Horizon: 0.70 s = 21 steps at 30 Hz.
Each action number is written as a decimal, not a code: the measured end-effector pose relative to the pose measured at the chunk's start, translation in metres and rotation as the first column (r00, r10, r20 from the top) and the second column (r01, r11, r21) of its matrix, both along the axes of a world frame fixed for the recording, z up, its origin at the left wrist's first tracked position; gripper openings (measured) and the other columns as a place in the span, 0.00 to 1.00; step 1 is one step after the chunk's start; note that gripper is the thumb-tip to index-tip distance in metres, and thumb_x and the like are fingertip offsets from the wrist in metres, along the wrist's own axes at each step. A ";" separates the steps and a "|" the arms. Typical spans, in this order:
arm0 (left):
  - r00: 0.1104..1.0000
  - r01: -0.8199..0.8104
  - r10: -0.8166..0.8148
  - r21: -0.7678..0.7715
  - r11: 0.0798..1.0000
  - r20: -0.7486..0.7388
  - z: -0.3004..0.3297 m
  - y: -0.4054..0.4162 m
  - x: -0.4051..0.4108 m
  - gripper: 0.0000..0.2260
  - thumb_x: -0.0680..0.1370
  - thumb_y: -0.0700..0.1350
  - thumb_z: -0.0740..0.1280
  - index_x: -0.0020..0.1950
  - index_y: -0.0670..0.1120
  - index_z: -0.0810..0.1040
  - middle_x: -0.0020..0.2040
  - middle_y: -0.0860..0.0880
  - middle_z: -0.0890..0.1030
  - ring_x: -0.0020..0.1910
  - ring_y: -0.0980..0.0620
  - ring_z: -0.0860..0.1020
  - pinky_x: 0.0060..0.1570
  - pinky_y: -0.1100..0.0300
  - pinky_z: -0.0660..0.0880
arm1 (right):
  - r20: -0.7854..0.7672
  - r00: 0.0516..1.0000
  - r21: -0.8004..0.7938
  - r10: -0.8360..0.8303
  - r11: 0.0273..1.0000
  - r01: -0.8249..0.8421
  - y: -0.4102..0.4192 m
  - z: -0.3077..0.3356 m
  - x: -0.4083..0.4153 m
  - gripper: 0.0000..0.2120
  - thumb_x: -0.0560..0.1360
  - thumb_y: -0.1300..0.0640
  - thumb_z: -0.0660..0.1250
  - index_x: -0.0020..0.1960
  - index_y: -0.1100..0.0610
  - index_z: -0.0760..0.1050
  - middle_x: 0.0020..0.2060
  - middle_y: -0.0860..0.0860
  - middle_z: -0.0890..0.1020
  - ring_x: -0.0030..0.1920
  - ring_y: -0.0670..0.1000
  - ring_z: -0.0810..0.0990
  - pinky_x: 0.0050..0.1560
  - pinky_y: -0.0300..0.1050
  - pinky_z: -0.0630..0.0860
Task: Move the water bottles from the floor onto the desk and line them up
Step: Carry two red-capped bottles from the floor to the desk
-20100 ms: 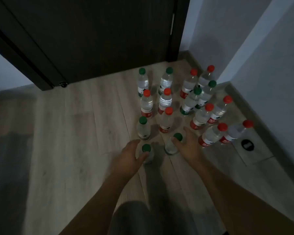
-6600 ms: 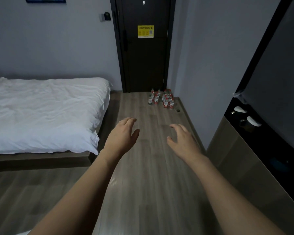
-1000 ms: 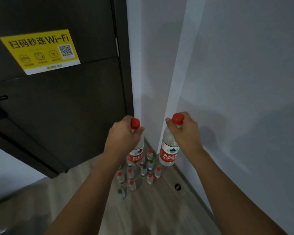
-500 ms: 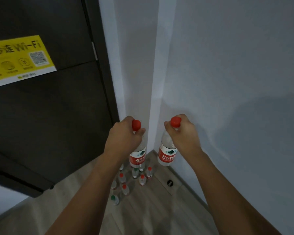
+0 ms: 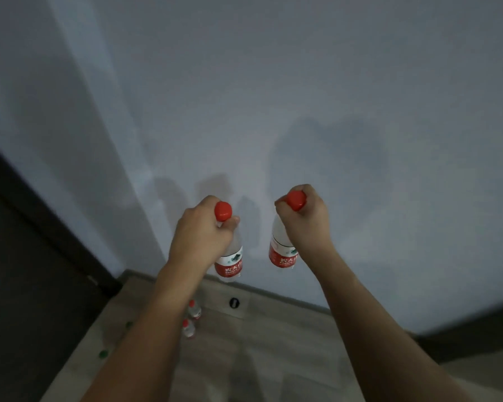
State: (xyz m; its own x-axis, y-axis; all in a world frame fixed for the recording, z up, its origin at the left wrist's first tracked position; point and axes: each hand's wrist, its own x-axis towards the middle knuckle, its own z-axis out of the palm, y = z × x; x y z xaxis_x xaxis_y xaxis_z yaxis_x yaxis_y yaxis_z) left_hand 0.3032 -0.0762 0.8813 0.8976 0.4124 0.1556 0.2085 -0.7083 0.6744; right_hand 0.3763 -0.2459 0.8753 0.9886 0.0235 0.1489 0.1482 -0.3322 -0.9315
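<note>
Filling most of my view is a plain pale grey wall [image 5: 302, 97], running from the top edge down to a dark skirting strip [image 5: 279, 295] low in the frame. Along the left edge I see a dark door [image 5: 26, 285] with its dark frame slanting from the middle left toward the lower centre. Across the bottom lies the light wood-plank floor [image 5: 273, 358], with a small round black fitting [image 5: 234, 302] set into it just below the skirting.

Both bare forearms reach up from the bottom edge toward the centre. My left hand [image 5: 201, 242] sits just left of centre, its fingers [image 5: 230, 223] clenched round the neck of a clear plastic water bottle with a red cap and red label [image 5: 230, 262]; the bottle hangs upright below the fist, in the air in front of the wall. My right hand [image 5: 308, 219] is just right of centre and slightly higher, its fingers curled tight about the neck of a second clear red-capped, red-labelled bottle [image 5: 282, 253], which also hangs upright off the floor. The two carried bottles are near one another but apart.

Down on the floor, beside my left forearm, stand two small red-capped bottles [image 5: 190, 322], one above the other in the frame. Further lower left, two green caps [image 5: 102, 353] show, blurred; I cannot tell their bottles clearly.
</note>
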 end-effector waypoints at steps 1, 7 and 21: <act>0.999 0.043 -0.043 -0.003 0.999 0.018 0.002 -0.014 0.006 0.09 0.75 0.52 0.71 0.47 0.49 0.75 0.38 0.53 0.78 0.37 0.53 0.76 0.33 0.64 0.66 | 0.009 0.999 0.010 -0.049 0.999 0.049 -0.017 0.002 -0.001 0.06 0.71 0.58 0.68 0.44 0.50 0.73 0.38 0.47 0.81 0.38 0.43 0.78 0.34 0.36 0.73; 0.959 0.279 -0.277 -0.025 0.960 0.064 0.011 -0.106 0.034 0.08 0.75 0.53 0.72 0.48 0.51 0.76 0.39 0.56 0.77 0.38 0.55 0.76 0.35 0.63 0.67 | 0.066 0.956 0.039 -0.284 0.959 0.282 -0.119 0.016 -0.020 0.07 0.69 0.60 0.70 0.40 0.51 0.73 0.33 0.47 0.79 0.34 0.42 0.77 0.29 0.30 0.71; 0.778 0.623 -0.623 0.031 0.782 0.085 0.028 -0.330 0.007 0.10 0.76 0.53 0.72 0.47 0.48 0.75 0.39 0.52 0.78 0.38 0.55 0.76 0.35 0.60 0.68 | 0.107 0.765 0.056 -0.635 0.772 0.633 -0.337 0.029 -0.118 0.06 0.68 0.54 0.69 0.40 0.46 0.72 0.34 0.43 0.78 0.36 0.37 0.78 0.28 0.30 0.69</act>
State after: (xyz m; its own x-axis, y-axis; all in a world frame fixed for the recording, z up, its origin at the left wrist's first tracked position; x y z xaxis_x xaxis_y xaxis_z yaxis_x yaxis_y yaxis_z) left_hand 0.3101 -0.4063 0.9092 0.9416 -0.2320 0.2439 -0.3365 -0.6642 0.6676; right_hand 0.2586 -0.5825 0.9047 0.7536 -0.6058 0.2551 0.0135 -0.3737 -0.9275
